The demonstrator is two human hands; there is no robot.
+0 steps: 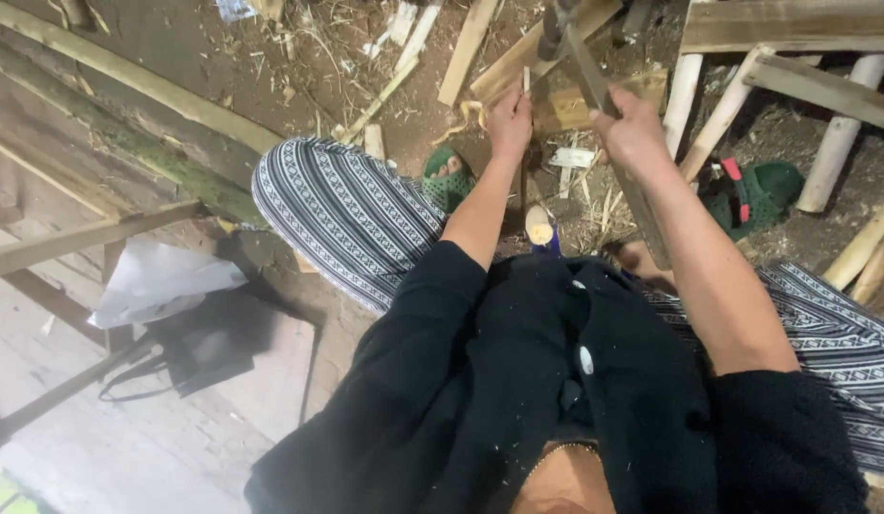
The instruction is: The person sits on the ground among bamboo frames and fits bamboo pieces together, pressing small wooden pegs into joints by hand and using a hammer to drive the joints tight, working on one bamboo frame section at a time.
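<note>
Above knees, hands (570,124) outstretched — gripping blade (594,81)

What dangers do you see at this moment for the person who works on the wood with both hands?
1. The left hand steadies a thin wooden strip very near the long blade gripped by the right hand; a slip might cut the fingers.
2. The blade runs back toward the lap, so a sudden release may drive it at the patterned trousers.
3. The foot in a green sandal stands among wood scraps, which could cause tripping.
</note>
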